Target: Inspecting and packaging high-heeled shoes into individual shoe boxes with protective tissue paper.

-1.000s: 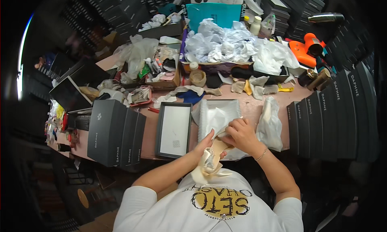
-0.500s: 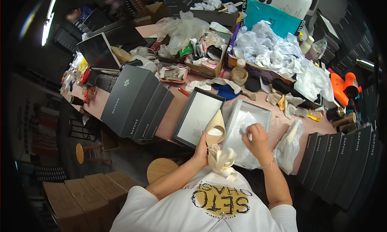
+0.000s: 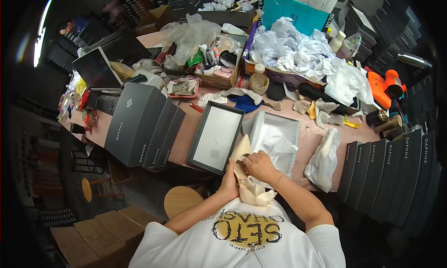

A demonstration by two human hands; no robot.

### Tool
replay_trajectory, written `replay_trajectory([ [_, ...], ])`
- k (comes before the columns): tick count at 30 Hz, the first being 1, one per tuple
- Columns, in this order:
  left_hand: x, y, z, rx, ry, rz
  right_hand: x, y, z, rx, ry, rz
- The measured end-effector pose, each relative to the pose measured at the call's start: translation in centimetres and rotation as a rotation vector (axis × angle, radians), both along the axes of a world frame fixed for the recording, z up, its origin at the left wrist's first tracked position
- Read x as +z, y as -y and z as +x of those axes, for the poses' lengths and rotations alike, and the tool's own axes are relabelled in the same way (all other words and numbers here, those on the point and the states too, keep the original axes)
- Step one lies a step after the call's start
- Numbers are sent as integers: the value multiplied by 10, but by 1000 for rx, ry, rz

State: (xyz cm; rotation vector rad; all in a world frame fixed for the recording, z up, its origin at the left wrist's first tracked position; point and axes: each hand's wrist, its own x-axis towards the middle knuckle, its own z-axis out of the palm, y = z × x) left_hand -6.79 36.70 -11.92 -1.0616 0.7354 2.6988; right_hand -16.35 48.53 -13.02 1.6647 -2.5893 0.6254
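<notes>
A cream pointed shoe (image 3: 240,148) with a pale bow (image 3: 257,195) and a strand of pearl-like beads is held in front of my chest, its toe pointing away from me. My left hand (image 3: 228,182) wraps round its left side. At the shoe's opening, my right hand (image 3: 262,167) has its fingers curled and pressed together; what they pinch is hidden. Just beyond lies a white-lined shoe box (image 3: 294,149) with crumpled white tissue paper (image 3: 278,146) inside. To its left rests a dark-edged box lid (image 3: 215,134), white inside up.
Dark shoe boxes stand at left (image 3: 135,123) and right (image 3: 389,170) on the pink table (image 3: 179,149). A white plastic bag (image 3: 323,161) lies right of the open box. Farther back are a carton of crumpled paper (image 3: 291,47), an orange tool (image 3: 386,87) and a monitor (image 3: 98,68).
My right hand has moved from above the tissue in the box, left and toward me, to the shoe's opening. The left hand still holds the shoe. The whole view has shifted slightly.
</notes>
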Motion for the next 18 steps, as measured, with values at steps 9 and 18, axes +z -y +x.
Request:
replay_trajectory([
  [9, -4, 15, -10, -92, 73, -19, 35, -25, -3, -294, 556, -299],
  [18, 12, 15, -16, -266, -117, -84, -8, 50, 3, -472, 983, 72],
])
